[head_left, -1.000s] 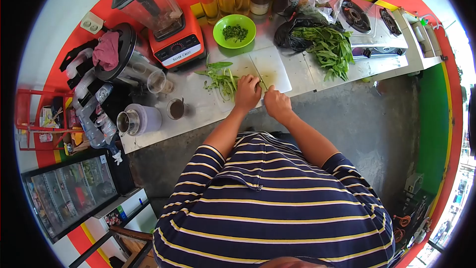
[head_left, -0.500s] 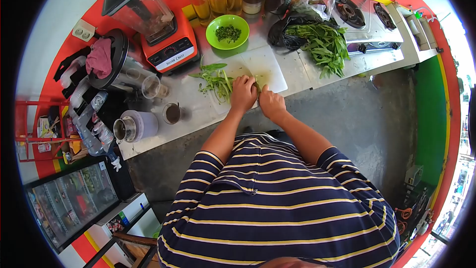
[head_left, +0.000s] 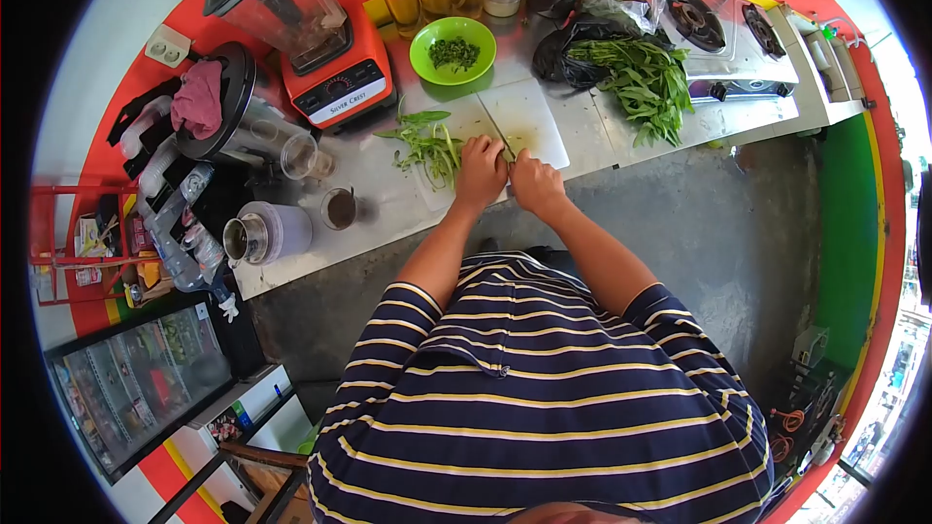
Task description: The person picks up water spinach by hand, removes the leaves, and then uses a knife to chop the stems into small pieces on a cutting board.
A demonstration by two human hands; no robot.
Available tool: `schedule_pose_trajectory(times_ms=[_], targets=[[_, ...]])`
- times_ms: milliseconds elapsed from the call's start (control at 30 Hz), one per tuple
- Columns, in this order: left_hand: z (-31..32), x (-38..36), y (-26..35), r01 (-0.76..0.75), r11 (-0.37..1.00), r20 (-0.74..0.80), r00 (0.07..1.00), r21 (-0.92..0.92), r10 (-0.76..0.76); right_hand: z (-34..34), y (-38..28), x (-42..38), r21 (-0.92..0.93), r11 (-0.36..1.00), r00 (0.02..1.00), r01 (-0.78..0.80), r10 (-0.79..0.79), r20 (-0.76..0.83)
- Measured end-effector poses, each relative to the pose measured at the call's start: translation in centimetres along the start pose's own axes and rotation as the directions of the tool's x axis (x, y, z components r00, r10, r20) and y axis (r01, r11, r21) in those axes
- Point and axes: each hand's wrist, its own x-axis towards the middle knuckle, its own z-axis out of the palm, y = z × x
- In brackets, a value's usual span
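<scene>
Landmark: the white cutting board (head_left: pixel 529 116) on the steel tabletop (head_left: pixel 374 223). My left hand (head_left: pixel 482 172) sits on the board's near left part, fingers curled down over a bunch of green stalks (head_left: pixel 429 147) that trail off the board's left edge — pinned flat, as far as I can tell. My right hand (head_left: pixel 535 183) is at the board's near edge, touching or almost touching the left, fingers closed around what looks like a knife handle; a thin dark blade (head_left: pixel 502 141) shows just beyond the knuckles, but the grip itself is too small to read with certainty. Behind the board stands a green bowl (head_left: pixel 452 50) holding a small heap of chopped greens. To the board's right, well apart, lies a large pile of uncut leafy greens (head_left: pixel 643 81) spilling from a black bag. Judgement on progress — early: only a small amount is cut and in the bowl, one bunch is under the knife, and the bulk of the greens is untouched. Left of the board: an orange blender (head_left: pixel 330 49) and cups.
</scene>
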Motion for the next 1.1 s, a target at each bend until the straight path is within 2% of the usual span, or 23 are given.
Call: schedule_pose_trajectory(times_ms=[267, 333, 367, 533, 767, 933, 1100], targets=[[0.1, 0.1, -0.2, -0.001, 1.000, -0.003, 1.000, 0.014, 0.001, 0.6, -0.1, -0.5, 0.030, 0.998, 0.998, -0.056, 0.056, 0.014], [0.3, 0.1, -0.3, 0.019, 1.000, 0.009, 1.000, -0.004, -0.018, 0.2, 0.2, -0.2, -0.047, 0.998, 0.999, 0.037, -0.037, 0.000], [0.3, 0.0, -0.3, 0.016, 1.000, 0.012, 1.000, -0.004, -0.016, 0.1, 0.2, -0.4, -0.044, 0.998, 0.999, 0.034, -0.034, -0.001], [0.5, 0.0, -0.2, 0.044, 0.999, -0.004, 0.999, 0.016, -0.044, 0.9, -0.3, -1.4, 0.021, 0.998, 0.998, -0.061, 0.061, 0.008], [0.2, 0.2, -0.4, 0.048, 0.999, 0.011, 0.999, -0.014, -0.047, 0.1, -0.1, -0.5, -0.009, 1.000, 1.000, 0.029, -0.030, -0.005], [0.2, 0.1, -0.1, 0.071, 0.996, -0.018, 0.997, -0.053, -0.072, 0.9, -0.5, -1.5, 0.034, 0.999, 0.999, -0.039, 0.040, -0.008], [0.0, -0.2, -0.5, 0.064, 0.996, 0.031, 0.998, -0.064, -0.062, 0.1, -0.4, -1.1, -0.003, 1.000, 1.000, 0.011, -0.011, 0.006]])
